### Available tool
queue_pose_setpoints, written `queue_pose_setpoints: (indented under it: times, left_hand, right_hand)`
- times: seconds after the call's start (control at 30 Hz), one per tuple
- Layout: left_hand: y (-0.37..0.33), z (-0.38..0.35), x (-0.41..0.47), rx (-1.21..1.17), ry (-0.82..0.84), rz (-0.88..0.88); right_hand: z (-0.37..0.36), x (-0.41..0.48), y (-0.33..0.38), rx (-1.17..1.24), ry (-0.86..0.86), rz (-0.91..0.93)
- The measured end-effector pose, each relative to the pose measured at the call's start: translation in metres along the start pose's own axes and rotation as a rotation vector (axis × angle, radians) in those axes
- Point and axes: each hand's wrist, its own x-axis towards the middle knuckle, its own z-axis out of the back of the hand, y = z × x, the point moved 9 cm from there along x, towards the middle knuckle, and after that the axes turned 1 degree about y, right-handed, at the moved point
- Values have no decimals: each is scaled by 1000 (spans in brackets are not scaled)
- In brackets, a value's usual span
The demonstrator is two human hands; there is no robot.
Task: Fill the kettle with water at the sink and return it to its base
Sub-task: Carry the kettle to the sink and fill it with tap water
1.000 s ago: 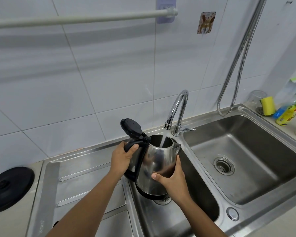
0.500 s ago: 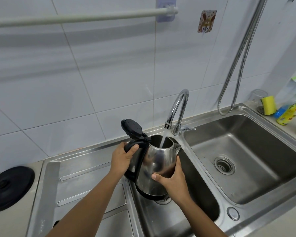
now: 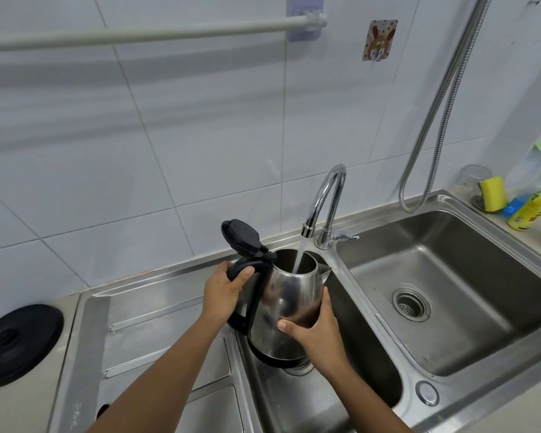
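A steel kettle [image 3: 289, 295] with a black handle hangs over the small middle sink basin [image 3: 369, 364], its black lid [image 3: 241, 237] flipped up. Water streams from the chrome tap [image 3: 325, 195] straight into the kettle's open mouth. My left hand [image 3: 224, 290] is wrapped around the handle. My right hand [image 3: 317, 332] cups the lower right side of the kettle's body. The round black kettle base [image 3: 19, 342] lies on the counter at the far left.
A ribbed steel draining board [image 3: 156, 332] lies left of the basin, and a large basin with a drain [image 3: 413, 306] lies to the right. A yellow sponge [image 3: 492, 193], a glass and a yellow bottle [image 3: 531, 210] stand at the back right. A metal hose [image 3: 441, 120] hangs on the wall.
Almost nothing has moved: the kettle stays under the running tap in both hands, and water keeps flowing into it.
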Motion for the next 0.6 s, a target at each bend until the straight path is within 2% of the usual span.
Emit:
queue_pose_setpoints:
  times: [0.3,0.43,0.53,0.6]
  left_hand:
    - [-4,-1,0,-10,-5,4]
    - [-7,3,4,-35,-30,7]
    - [-8,4,4,-55,-30,19]
    - [-8,4,5,-63,-30,23]
  right_hand:
    - [2,4,0,-6,11,19]
    - [10,6,0,89,24,45]
    - [27,17,1,153,-61,65]
    - [46,33,5,111,-167,73]
